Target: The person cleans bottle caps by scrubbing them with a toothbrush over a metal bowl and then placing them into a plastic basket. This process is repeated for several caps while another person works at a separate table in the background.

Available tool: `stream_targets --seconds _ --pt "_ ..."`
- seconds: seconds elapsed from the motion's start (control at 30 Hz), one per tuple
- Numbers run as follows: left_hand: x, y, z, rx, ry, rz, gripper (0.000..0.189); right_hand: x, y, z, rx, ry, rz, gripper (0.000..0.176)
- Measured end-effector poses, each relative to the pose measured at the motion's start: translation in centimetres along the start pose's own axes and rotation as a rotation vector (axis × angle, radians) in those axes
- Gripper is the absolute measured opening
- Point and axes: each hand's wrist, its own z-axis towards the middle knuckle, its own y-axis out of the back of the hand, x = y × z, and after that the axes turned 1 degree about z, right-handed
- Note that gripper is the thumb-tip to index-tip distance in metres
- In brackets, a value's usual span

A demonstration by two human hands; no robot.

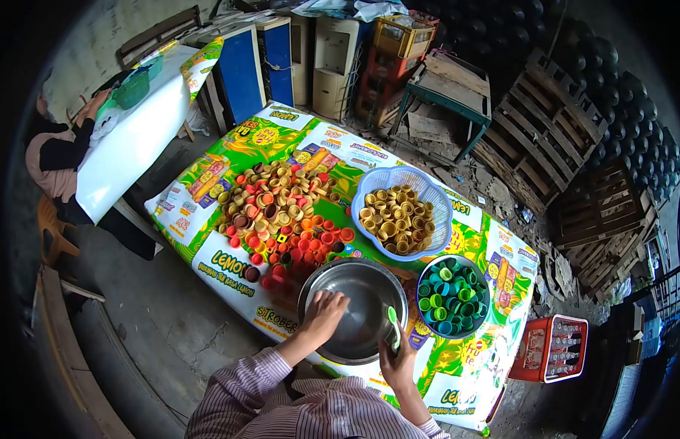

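A wide steel bowl [354, 274] stands on the table in front of me. My left hand [324, 314] reaches over its left side, fingers stretched out above the inside, with nothing in them. At the bowl's right rim, my right hand [398, 358] is closed round a slim green-and-white tool [393, 325] that points up; its exact kind I cannot tell. Just beyond the bowl lie red and orange bottle caps [311, 245]. To the right is a round basin [480, 328] of green and teal caps [450, 293].
A pale blue plastic basket [444, 219] holds yellow-tan caps [398, 219]. Mixed caps [278, 194] are heaped on the printed table cover [201, 157]. A red bottle crate [548, 347] stands off the right edge. Another person [58, 157] works at a white-covered table [135, 161], far left.
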Motion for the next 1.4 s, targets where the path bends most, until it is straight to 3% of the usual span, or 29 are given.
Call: stream_targets --seconds 0.07,0.23,0.57,0.77,0.83,0.9,0.97,1.0,1.03,1.1,1.17,1.27,1.4 --pt "-1.2 -1.0 0.3 -0.019 -0.001 -0.060 0.017 0.4 0.1 -0.5 -0.029 0.031 0.018 0.054" --pt "-2.7 -1.7 0.7 0.171 0.092 -0.271 0.017 0.6 0.7 -1.5 -0.067 -0.004 0.026 0.052" --pt "-3.6 -3.3 -0.4 -0.001 0.039 -0.314 0.009 0.5 1.6 -3.0 -0.069 0.038 0.025 0.050" --pt "-2.9 -2.6 -0.6 0.030 0.242 -0.451 0.017 0.8 1.3 -3.0 -0.018 0.006 0.109 0.048" --pt "-2.5 -1.0 -0.2 0.244 0.366 -0.661 0.018 1.3 1.5 -2.8 -0.011 0.028 0.104 0.047" --pt "-2.5 -0.1 -0.2 0.261 0.424 -0.831 0.020 1.4 1.2 -2.7 0.030 -0.036 0.206 0.050" --pt "-2.6 -0.2 -0.4 0.230 0.696 -1.471 0.021 1.4 1.1 -2.5 0.086 -0.117 0.246 0.055" --pt "-2.4 -0.3 -0.4 0.232 0.721 -1.507 0.018 0.7 0.8 -2.5 0.102 -0.082 0.210 0.057" --pt "-2.4 -0.3 -0.7 0.227 0.722 -1.506 0.018 -0.2 0.3 -2.4 0.118 -0.048 0.174 0.058" --pt "-2.7 -0.1 -1.1 -0.123 0.362 -0.760 0.018 -1.2 -0.2 -2.0 0.092 0.071 0.153 0.057" --pt "-3.3 0.3 -1.3 -0.168 0.361 -0.815 0.018 -0.1 0.2 -1.4 0.141 0.136 -0.036 0.055" --pt "-4.0 0.8 -1.4 -0.269 0.399 -0.923 0.023 1.0 0.5 -1.2 0.158 0.095 0.008 0.050" --pt "-4.5 1.3 -2.1 -0.271 0.461 -1.101 0.045 1.3 1.3 -1.5 0.195 0.067 0.007 0.042"
